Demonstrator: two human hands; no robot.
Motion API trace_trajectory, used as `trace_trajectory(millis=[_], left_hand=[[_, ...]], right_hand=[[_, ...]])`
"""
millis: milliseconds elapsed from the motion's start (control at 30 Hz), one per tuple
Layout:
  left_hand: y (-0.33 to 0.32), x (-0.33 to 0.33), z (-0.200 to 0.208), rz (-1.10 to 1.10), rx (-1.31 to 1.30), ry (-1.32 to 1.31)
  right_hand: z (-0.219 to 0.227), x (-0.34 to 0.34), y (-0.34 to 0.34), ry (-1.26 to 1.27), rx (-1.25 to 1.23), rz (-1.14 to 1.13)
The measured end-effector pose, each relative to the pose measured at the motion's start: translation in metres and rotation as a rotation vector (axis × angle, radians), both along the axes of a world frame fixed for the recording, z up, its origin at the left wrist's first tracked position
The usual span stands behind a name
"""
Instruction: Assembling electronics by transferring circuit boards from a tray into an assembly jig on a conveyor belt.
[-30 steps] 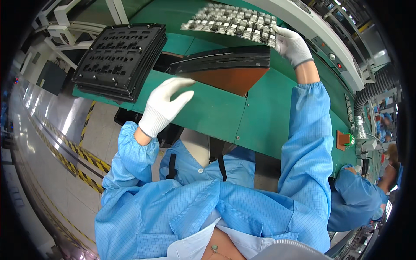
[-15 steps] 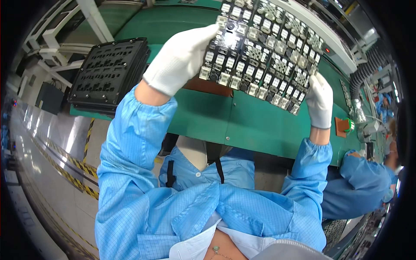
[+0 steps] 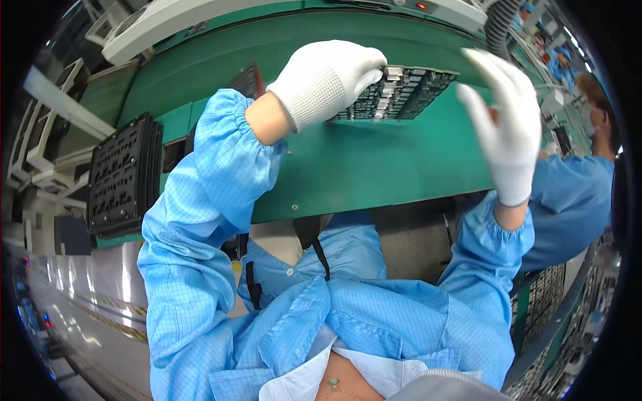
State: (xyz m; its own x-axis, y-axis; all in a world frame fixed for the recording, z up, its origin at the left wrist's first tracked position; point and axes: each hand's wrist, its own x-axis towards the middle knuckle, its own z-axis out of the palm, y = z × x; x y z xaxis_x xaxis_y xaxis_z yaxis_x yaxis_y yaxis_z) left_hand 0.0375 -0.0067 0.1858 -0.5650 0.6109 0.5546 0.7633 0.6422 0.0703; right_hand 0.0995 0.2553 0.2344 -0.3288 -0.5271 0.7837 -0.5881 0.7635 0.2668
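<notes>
My left hand, in a white knit glove, pinches the left edge of a circuit board panel. The panel is packed with silver and black components and tilts steeply above the green bench, so I see it foreshortened. To the right of the panel, my right hand, also white-gloved, is raised with fingers spread and slightly blurred. It holds nothing and is apart from the panel.
A stack of black slotted trays stands at the left end of the green bench. A pale machine rail runs along the back. A co-worker in blue sits close on my right. Yellow-black tape marks the floor.
My right hand has let go of the panel's right edge and opened. The panel, still in my left hand, has tipped from facing me to a steep slant. My view has turned rightward.
</notes>
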Motion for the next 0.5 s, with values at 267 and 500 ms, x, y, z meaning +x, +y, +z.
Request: trace_trajectory(millis=[267,500], left_hand=[[0.032,-0.005,-0.001,0.002,-0.105,0.035],[0.034,-0.003,0.007,0.181,-0.272,0.006]], right_hand=[[-0.044,-0.053,0.004,-0.406,0.141,0.125],[-0.053,-0.048,-0.008,-0.404,0.099,-0.038]])
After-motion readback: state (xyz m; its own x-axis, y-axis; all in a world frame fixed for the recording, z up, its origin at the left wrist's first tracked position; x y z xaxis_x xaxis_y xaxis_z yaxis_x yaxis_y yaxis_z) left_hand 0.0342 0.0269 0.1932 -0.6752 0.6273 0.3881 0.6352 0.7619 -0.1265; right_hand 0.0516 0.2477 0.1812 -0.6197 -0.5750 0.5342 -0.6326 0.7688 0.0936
